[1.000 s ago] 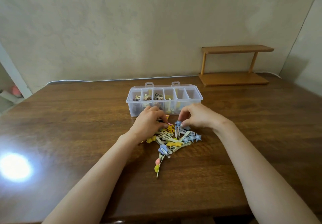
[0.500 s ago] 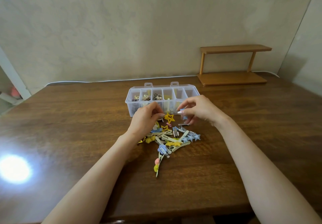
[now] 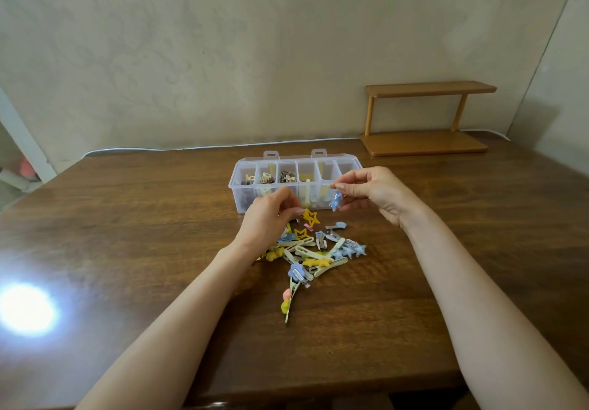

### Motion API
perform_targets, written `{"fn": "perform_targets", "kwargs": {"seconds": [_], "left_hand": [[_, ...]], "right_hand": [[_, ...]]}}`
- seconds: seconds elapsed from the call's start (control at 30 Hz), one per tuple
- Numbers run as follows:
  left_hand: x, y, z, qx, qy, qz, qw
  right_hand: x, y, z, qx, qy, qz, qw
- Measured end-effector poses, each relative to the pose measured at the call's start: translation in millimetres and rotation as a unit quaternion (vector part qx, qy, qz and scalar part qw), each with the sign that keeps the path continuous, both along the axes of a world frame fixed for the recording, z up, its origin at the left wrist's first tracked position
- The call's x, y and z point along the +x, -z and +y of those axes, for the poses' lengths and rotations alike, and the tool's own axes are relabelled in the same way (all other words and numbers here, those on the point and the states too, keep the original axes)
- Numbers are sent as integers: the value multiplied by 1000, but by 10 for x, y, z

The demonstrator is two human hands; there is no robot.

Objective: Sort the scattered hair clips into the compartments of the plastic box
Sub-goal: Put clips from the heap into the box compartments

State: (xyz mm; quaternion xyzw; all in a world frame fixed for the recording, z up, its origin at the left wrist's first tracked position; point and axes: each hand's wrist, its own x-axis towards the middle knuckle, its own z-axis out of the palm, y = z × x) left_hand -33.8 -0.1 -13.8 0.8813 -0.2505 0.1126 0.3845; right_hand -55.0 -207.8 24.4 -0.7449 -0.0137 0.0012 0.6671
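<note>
At the near wall of the clear plastic compartment box (image 3: 239, 200), the right hand (image 3: 373, 191) pinches a blue star hair clip (image 3: 335, 203); the left hand (image 3: 267, 218) pinches a yellow star-outline clip (image 3: 311, 217). Loose pastel clips (image 3: 318, 255) are heaped just before the box, with wide brown wooden tabletop (image 3: 143, 234) on both sides.

A dark brown wooden table (image 3: 127, 250) with a glossy, grained top fills the lower view. On its far right corner stands a small two-tier shelf of light brown wood (image 3: 430, 88). A thin white cable (image 3: 191, 148) runs along the far edge, below a pale beige textured wall (image 3: 223, 43). A bright white light reflection (image 3: 27, 309) glares near the table's left edge.
</note>
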Motion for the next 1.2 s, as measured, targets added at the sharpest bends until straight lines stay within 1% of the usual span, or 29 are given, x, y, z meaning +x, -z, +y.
{"fn": "perform_targets", "kwargs": {"seconds": [0.13,0.2,0.4,0.47,0.5,0.53,0.57,0.6,0.63,0.67,0.73,0.83,0.9,1.0,1.03,1.07,1.1,1.13,1.17,1.2], "left_hand": [[14,13,-1,8,3,-6,1000],[18,20,0,9,6,-8,1000],[34,32,1,17,7,-10,1000],[40,37,2,17,4,-10,1000],[41,38,2,15,3,-10,1000],[40,39,0,13,2,-11,1000],[35,38,-1,10,1,-13,1000],[32,36,-4,7,0,-15,1000],[28,33,-7,5,-1,-18,1000],[25,31,-10,3,-2,-18,1000],[20,21,-15,-6,-5,-12,1000],[20,14,-11,-26,-10,0,1000],[19,9,-13,-48,-15,14,999],[5,-3,-25,-87,-20,42,995],[-4,-9,-30,-105,-18,55,993],[-13,-14,-35,-125,-13,68,990],[-24,-20,-43,-144,-7,80,986],[-33,-26,-51,-160,-3,87,983],[-41,-30,-54,-169,0,88,982],[-47,-35,-54,-173,1,85,981]], "right_hand": [[-31,-19,6,1,-34,-22,999],[-32,-24,5,-18,-44,-39,998],[-26,-20,-7,-57,-39,-66,995],[-28,-29,-5,-18,-19,-83,996],[-24,-24,-2,3,10,-105,994],[-6,-11,-4,0,63,-142,988],[19,12,-11,-34,134,-188,972],[41,40,-10,-90,202,-231,947],[57,70,-6,-145,249,-270,919],[74,103,-1,-189,270,-302,895],[123,183,9,-260,256,-347,864],[183,283,38,-375,237,-362,820],[192,282,46,-406,252,-370,797],[128,206,75,-365,253,-391,806],[89,171,99,-341,233,-392,822],[45,127,131,-304,194,-373,855],[-2,83,173,-263,138,-333,895],[-39,52,224,-234,74,-282,928],[-62,42,274,-231,16,-236,944],[-67,57,312,-253,-25,-207,945]]}}
